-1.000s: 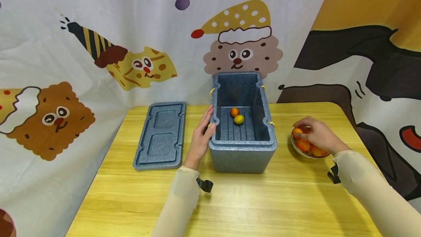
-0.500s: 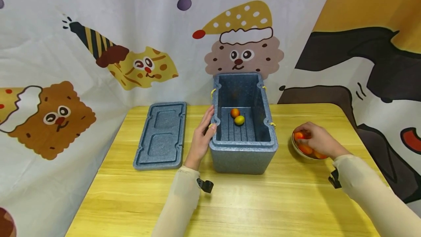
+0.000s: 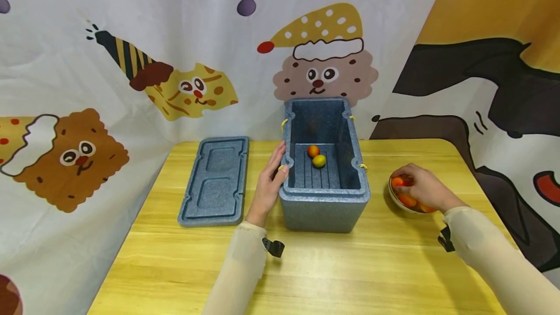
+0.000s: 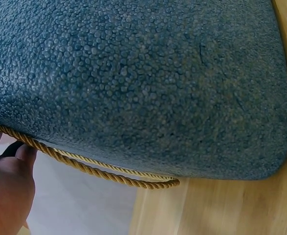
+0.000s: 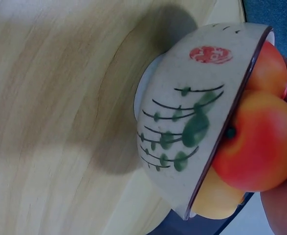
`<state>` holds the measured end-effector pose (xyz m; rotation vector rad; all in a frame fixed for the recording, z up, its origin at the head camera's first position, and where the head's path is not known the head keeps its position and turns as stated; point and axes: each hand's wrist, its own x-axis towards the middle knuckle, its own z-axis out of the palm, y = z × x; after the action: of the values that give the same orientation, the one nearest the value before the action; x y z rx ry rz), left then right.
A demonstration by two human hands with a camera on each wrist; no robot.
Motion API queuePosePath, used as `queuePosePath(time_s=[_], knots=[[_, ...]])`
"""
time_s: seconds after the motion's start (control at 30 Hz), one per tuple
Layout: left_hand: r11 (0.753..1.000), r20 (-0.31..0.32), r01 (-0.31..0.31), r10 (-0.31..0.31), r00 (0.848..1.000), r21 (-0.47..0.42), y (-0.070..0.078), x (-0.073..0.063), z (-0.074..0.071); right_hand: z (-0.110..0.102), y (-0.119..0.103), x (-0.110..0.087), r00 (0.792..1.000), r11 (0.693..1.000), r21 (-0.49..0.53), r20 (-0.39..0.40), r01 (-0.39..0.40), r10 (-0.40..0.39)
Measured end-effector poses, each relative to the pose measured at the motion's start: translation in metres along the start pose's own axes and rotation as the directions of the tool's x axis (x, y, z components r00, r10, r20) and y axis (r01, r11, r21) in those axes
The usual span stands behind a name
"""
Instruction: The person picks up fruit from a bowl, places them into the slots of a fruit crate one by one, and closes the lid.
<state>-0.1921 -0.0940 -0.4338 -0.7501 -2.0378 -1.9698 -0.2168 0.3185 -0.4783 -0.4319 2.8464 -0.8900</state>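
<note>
A grey-blue foam box [image 3: 325, 213] with yellow rope handles stands lidless on the table. My left hand [image 3: 266, 186] rests along its left wall, thumb at the rim, fingers fairly straight; in the left wrist view the yellow rope [image 4: 89, 169] passes by that hand. On the box floor lie a red-orange fruit [image 3: 313, 151] and a yellow fruit [image 3: 319, 161]. To the right, my right hand [image 3: 423, 189] reaches into a patterned bowl [image 5: 182, 112], pinching an orange-red fruit [image 3: 397, 182]. Its fingertips are partly hidden. Another red-orange fruit [image 5: 260, 142] bulges above the bowl's rim.
The flat grey lid [image 3: 214, 181] lies left of the box on the wooden table [image 3: 323, 276]. Behind the table hangs a white cloth [image 3: 197, 13] printed with cartoon figures, close to the box's far end.
My right hand has lowered slightly into the bowl and closed on a fruit. The left hand stays at the box wall, and the box has not moved.
</note>
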Motion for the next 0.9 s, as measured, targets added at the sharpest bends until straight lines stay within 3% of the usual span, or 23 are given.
queuePosePath(time_s=[0.4, 0.9], knots=[[1.000, 0.006, 0.001, -0.001, 1.000, 0.007, 0.001, 0.000, 0.000, -0.001, -0.002, -0.003, 1.000, 1.000, 0.024, -0.010, -0.016, 0.016], [1.000, -0.003, 0.001, -0.001, 1.000, 0.005, -0.001, 0.000, 0.000, -0.021, -0.008, -0.007, 0.996, 0.995, 0.084, -0.067, -0.050, 0.056]])
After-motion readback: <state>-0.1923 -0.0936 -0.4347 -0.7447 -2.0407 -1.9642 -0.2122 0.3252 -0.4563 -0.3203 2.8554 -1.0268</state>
